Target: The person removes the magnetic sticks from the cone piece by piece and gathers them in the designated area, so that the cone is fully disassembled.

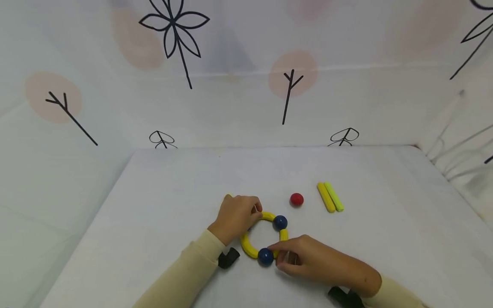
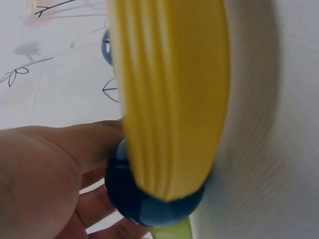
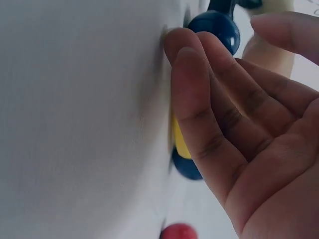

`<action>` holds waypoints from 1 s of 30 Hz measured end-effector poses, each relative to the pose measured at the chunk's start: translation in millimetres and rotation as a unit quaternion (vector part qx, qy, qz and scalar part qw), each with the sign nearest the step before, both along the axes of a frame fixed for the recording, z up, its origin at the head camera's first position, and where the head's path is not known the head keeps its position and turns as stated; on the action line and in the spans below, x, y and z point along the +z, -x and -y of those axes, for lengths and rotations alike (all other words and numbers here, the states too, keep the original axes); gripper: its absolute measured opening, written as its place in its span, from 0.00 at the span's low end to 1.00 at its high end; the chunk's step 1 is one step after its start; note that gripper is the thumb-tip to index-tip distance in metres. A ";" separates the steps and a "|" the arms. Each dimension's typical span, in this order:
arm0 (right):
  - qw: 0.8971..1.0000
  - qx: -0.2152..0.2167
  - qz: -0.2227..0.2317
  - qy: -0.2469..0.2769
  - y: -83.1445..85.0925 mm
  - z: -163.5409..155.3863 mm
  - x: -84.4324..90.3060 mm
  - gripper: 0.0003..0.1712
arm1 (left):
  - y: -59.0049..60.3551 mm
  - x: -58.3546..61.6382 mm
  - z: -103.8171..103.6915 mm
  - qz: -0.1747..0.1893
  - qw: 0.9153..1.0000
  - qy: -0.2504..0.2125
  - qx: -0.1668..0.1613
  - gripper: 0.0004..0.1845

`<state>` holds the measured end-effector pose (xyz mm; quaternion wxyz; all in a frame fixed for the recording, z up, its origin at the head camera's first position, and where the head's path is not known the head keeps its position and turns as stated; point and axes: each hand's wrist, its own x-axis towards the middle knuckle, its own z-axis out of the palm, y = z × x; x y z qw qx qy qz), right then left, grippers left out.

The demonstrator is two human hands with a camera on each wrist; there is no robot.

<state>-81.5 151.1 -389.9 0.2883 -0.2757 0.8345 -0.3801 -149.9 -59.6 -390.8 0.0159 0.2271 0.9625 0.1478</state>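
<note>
A ring of curved yellow rods [image 1: 248,248] and dark blue balls [image 1: 265,257] lies on the white table. At its upper left, my left hand [image 1: 235,216] pinches a curved yellow rod [image 1: 267,216] with thumb and fingertips. That hand hides a blue ball [image 2: 149,211], which the left wrist view shows at a rod's end, with a green piece [image 2: 174,230] beyond. At the ring's lower right, my right hand [image 1: 312,259] touches the near blue ball with its index fingertip. Its thumb stands apart from its gently bent fingers [image 3: 192,84], which partly cover a yellow rod [image 3: 180,142].
A red ball [image 1: 296,199] lies beyond the ring. To its right, a straight yellow rod [image 1: 326,197] and a yellow-green rod [image 1: 334,196] lie side by side. A yellow end [image 1: 228,195] shows behind the left hand. White patterned cloth [image 1: 239,111] rises behind the table.
</note>
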 end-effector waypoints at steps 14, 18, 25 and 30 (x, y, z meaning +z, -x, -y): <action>0.999 0.024 0.017 0.023 -10.6 7.9 4.8 0.26 | 1.8 1.0 -3.5 -0.010 0.999 -0.023 -0.045 0.04; 1.000 0.003 -0.006 0.028 -5.3 3.8 7.4 0.21 | 5.8 13.2 7.1 -0.007 0.999 -0.036 -0.035 0.06; 0.990 -0.092 -0.109 0.003 17.8 -7.0 19.0 0.13 | 9.6 26.0 30.2 0.075 0.996 0.018 0.036 0.23; 0.976 -0.118 -0.175 -0.043 40.1 1.2 27.4 0.12 | 9.2 20.8 33.1 0.125 0.990 0.056 0.021 0.30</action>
